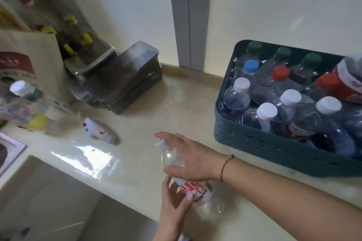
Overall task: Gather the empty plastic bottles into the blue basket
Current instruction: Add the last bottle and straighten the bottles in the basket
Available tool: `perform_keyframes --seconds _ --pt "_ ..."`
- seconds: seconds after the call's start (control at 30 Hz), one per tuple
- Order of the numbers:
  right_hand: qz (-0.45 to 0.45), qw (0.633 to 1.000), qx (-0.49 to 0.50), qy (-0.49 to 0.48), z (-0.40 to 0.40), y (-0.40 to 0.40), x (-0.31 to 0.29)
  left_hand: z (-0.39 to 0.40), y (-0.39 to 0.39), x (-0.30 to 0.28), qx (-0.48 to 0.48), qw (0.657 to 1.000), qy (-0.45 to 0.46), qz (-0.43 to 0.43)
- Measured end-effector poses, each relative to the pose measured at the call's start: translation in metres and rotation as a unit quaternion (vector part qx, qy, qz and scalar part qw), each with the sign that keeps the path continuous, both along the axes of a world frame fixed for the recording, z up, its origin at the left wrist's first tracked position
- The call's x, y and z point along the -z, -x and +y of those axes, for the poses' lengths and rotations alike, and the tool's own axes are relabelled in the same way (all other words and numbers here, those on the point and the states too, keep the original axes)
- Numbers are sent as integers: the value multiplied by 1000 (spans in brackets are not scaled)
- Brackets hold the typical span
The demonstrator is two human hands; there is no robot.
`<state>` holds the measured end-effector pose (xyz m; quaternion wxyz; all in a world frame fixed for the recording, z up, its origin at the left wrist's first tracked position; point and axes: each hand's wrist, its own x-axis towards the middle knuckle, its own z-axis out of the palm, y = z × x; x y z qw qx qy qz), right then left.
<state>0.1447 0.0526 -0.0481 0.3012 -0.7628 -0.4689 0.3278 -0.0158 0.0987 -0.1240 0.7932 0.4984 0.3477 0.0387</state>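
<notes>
A clear plastic bottle [197,191] with a white cap and a red-and-white label hangs tilted over the counter's front edge. My right hand [188,160] wraps its neck and shoulder from above. My left hand [174,201] grips its lower body from below. The blue basket [274,145] sits at the right on the counter, packed with several upright bottles with white, red, blue and green caps. Another small bottle [100,131] lies on its side on the counter to the left. More bottles [25,94] stand at the far left.
A dark metal box [129,76] stands at the back of the beige counter [156,107], with yellow-capped jars [74,33] behind it. A paper bag [29,60] is at the far left. A sink corner [9,150] shows at the left edge.
</notes>
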Motion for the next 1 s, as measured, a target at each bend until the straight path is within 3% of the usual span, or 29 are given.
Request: perform_keyframes --seconds 0.2,0.37,0.5,0.6,0.77,0.87,1.0 --pt "-21 989 25 -148 -37 0 -65 -2 -27 -42 -1 979 -177 -98" --pt "-126 932 129 -314 -118 -20 -157 -23 -77 -129 69 902 -347 -248" --pt "-190 895 183 -358 -176 -44 -202 -68 -138 -179 172 835 -406 -328" --pt "-225 884 225 -341 -204 -58 -206 -91 -167 -194 242 810 -427 -322" --pt "-208 901 258 -280 -228 -69 -171 -99 -191 -185 333 760 -489 -269" --pt "-192 899 268 -288 -232 -72 -158 -98 -197 -179 339 726 -548 -240" --pt "-188 902 260 -290 -232 -78 -153 -95 -198 -183 327 715 -580 -211"
